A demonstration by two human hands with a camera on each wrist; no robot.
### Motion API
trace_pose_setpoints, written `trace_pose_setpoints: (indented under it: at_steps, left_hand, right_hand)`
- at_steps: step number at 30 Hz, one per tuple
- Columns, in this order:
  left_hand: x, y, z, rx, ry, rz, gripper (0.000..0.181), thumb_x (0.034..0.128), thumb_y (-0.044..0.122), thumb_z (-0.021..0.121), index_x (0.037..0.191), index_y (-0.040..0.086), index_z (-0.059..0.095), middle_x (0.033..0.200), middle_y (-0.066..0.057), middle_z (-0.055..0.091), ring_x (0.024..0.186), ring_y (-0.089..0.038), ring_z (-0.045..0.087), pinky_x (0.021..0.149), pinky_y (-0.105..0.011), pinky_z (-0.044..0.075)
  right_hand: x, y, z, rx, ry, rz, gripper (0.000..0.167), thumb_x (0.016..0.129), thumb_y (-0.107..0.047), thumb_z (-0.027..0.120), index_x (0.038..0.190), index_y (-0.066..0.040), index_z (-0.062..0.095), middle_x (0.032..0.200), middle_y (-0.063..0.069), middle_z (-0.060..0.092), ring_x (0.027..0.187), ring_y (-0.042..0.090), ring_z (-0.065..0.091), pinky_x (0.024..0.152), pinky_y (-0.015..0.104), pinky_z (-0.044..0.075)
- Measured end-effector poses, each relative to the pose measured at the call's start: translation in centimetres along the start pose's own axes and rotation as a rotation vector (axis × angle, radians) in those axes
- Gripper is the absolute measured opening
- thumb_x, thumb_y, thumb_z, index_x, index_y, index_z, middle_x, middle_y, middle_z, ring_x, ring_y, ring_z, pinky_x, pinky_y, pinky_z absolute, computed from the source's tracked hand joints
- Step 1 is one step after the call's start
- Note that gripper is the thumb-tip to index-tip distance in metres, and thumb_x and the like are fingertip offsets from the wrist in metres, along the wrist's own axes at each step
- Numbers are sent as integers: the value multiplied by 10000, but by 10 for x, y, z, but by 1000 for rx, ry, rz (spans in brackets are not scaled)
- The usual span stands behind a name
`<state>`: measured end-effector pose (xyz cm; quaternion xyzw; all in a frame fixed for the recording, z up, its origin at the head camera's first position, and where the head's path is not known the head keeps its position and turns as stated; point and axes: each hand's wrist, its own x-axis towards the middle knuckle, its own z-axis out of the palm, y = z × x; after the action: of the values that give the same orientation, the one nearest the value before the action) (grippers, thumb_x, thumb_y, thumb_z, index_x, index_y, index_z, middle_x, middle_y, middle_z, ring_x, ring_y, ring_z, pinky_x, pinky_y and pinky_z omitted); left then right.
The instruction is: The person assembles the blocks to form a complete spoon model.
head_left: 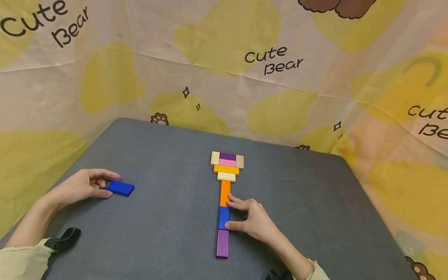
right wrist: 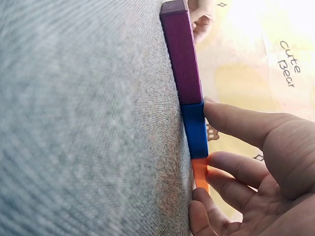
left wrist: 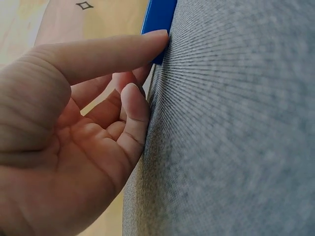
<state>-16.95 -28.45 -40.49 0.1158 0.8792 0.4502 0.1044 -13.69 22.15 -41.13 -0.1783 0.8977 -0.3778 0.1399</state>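
Observation:
On the left of the table in the head view, my left hand (head_left: 82,186) holds a blue wooden block (head_left: 120,188) by its near end. The left wrist view has the thumb (left wrist: 118,54) against that block's edge, low over the cloth. My right hand (head_left: 257,221) touches a straight column of flat blocks. Its thumb rests on the blue block (head_left: 224,219) and a fingertip lies on the orange block (head_left: 225,190). A purple block (head_left: 222,244) forms the near end. In the right wrist view these three blocks touch end to end.
Beyond the orange block sit a pale wood block (head_left: 226,177), a yellow block (head_left: 226,170), then pink (head_left: 227,163) and dark purple (head_left: 228,156) blocks between two pale blocks. They lie on a dark grey table (head_left: 168,233), with a printed curtain (head_left: 224,85) behind.

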Motion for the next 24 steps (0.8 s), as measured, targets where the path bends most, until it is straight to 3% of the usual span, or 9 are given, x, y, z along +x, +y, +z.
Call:
trace_pose_setpoints:
  at_steps: [5, 24]
  left_hand:
    - [0, -1, -1, 20, 7, -26, 535, 799, 176, 826, 1258, -3, 616, 821, -49, 521, 739, -154, 498, 601, -278, 356]
    - [0, 2, 1, 56, 31, -18, 488, 783, 211, 843, 1189, 11, 660, 821, -65, 531, 739, -168, 502, 608, -272, 365]
  right_hand:
    - [1, 0, 0, -1, 2, -6, 666, 772, -366, 848, 1362, -185, 599, 1428, -131, 477, 1297, 199, 445, 839, 342, 461]
    - [0, -1, 1, 2, 20, -5, 654, 774, -368, 845, 1356, -194, 603, 1416, -140, 489, 1210, 185, 468, 749, 309, 450]
